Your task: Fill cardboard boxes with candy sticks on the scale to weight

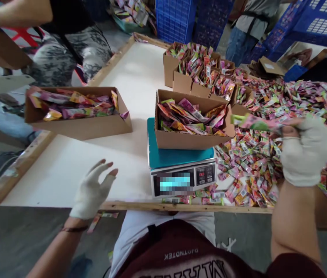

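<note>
My right hand (306, 150), in a white fingerless glove, pinches a pink and green snack packet (257, 122) over the heap at the right. Left of that packet, a cardboard box (192, 142) full of similar packets rests on a digital scale (180, 159) with a teal top; its lit readout is blurred out. My left hand (94, 189), gloved the same way, hovers above the white table (117, 152) with fingers apart and nothing in them. Beyond it, another filled cardboard box (79, 129) stands at the table's left edge.
Loose packets (267, 154) cover the table's right side. Several filled boxes (199, 90) stand at the back. Blue crates (175, 21) are stacked behind the table. One person (73, 50) is at the left, another (247, 31) at the back right. A wooden rim (140, 206) borders the table.
</note>
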Motion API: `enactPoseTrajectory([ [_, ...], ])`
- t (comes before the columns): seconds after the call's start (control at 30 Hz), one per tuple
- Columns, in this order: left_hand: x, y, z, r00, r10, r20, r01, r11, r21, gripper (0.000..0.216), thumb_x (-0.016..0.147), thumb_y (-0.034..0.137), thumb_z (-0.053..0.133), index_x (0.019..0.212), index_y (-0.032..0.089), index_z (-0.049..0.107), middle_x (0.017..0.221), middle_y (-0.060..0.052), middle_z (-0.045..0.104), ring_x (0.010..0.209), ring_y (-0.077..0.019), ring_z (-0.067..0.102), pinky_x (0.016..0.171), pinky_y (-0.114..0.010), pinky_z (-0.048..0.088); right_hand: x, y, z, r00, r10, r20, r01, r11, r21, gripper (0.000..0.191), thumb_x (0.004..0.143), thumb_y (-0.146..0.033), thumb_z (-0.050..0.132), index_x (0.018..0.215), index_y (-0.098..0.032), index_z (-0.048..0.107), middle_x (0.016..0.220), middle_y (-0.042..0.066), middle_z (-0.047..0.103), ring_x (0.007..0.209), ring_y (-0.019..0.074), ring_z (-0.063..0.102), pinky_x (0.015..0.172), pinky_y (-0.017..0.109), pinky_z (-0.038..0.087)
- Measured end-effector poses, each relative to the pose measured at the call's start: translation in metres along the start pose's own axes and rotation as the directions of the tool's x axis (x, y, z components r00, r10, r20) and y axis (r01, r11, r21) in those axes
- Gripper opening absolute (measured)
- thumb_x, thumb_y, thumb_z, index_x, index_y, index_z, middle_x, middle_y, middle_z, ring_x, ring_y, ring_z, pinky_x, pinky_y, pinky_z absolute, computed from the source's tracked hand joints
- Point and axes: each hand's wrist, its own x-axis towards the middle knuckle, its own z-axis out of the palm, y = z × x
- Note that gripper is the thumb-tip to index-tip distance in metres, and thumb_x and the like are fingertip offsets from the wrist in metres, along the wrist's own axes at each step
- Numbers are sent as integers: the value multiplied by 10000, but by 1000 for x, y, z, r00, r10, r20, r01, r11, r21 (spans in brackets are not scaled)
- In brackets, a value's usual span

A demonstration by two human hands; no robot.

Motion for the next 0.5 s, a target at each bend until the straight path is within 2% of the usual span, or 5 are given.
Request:
enactPoseTrajectory([
  [0.1,20,51,-33,976,135,-169,-160,977,-141,411,995,414,513,1219,95,642,1423,-127,609,1315,-242,595,1171,-400,465,-34,41,-13,988,126,89,-110,980,-164,211,941,-386,576,1003,-240,715,908,94,693,878,294,664,826,449,519],
  [0.23,39,133,-75,839,448,-308,-487,871,-62,344,997,363,550,1243,133,621,1462,-80,587,1327,-219,594,1150,-416,494,-89,82,-5,884,295,363,-241,952,-189,318,918,-430,575,1103,-202,696,1054,120,723,937,274,675,890,443,531],
  [0.4,59,208,-75,642,753,-141,-755,654,51,344,991,331,507,1309,212,563,1510,-41,514,1417,-243,500,1177,-460,461,-151,90,35,768,341,542,-324,937,-130,331,909,-416,548,1100,-190,698,1064,122,735,988,270,676,931,436,538],
  [0.43,63,218,-70,633,769,-92,-766,639,74,354,970,322,527,1305,214,561,1480,-49,527,1412,-270,496,1182,-496,445,-162,88,46,738,314,597,-303,945,-124,323,909,-386,540,1104,-184,699,1090,132,732,1031,277,667,959,440,530],
  [0.5,70,231,-57,664,747,-18,-743,663,94,390,918,304,574,1296,208,550,1405,-71,553,1348,-309,527,1170,-568,421,-184,82,69,636,259,727,-224,963,-147,327,895,-295,529,1147,-170,696,1179,147,713,1128,283,637,1020,434,502],
])
